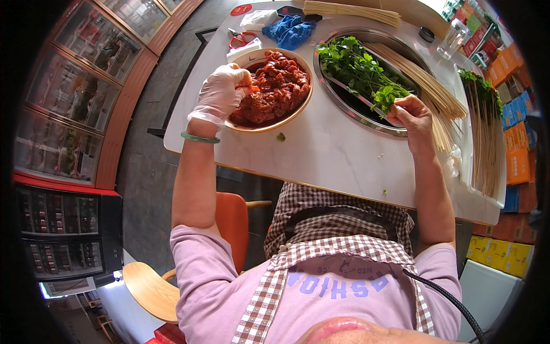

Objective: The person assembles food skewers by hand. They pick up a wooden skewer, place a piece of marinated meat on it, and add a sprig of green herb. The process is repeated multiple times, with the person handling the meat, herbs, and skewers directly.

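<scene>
My left hand [221, 92], in a thin clear glove with a green bangle below it, is at the left rim of a round bowl [310, 92]. Its curled fingers pinch what looks like a small piece from the red marinated meat [277, 88] filling the bowl. My bare right hand [410, 114] pinches a leafy sprig of cilantro [383, 98] between thumb and fingers. A larger cilantro bunch [348, 60] lies on a long metal tray over a round steel-rimmed well [320, 77] in the table. Wooden skewers [423, 81] lie beside the bunch.
A white tray [466, 174] at the right holds skewers threaded with greens [485, 92]. Behind the bowl lie red-handled scissors [240, 39], a blue cloth [290, 32] and more skewers [352, 12]. A glass mug [453, 38] stands back right. An orange chair [232, 223] is left of me.
</scene>
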The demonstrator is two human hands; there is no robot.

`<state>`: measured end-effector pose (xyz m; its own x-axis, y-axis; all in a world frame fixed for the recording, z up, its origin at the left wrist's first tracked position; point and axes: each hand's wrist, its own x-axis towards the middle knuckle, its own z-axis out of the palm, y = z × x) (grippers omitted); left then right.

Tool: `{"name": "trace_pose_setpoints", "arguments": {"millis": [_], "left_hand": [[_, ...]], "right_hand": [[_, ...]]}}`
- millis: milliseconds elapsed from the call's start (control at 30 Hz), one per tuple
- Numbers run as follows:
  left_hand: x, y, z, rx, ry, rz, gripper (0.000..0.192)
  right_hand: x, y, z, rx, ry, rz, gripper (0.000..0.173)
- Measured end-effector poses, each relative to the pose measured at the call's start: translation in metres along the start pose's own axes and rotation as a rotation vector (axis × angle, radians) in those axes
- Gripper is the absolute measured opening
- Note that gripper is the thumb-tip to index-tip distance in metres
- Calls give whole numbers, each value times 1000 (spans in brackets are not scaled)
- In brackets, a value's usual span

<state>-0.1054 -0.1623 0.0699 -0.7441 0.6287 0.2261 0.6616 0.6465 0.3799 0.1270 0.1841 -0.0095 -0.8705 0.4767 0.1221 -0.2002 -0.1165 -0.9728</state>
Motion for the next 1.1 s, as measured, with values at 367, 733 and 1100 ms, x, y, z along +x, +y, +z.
{"name": "trace_pose_setpoints", "arguments": {"millis": [367, 733, 1100], "left_hand": [[-2, 8, -4, -1089, 19, -148, 13], [4, 105, 53, -1426, -91, -133, 11], [9, 192, 136, -1601, -472, -94, 23]], "right_hand": [[1, 1, 0, -1, -11, 1, 5], [-4, -16, 13, 45, -26, -54, 7], [-7, -20, 21, 6, 44, -268, 13]]}}
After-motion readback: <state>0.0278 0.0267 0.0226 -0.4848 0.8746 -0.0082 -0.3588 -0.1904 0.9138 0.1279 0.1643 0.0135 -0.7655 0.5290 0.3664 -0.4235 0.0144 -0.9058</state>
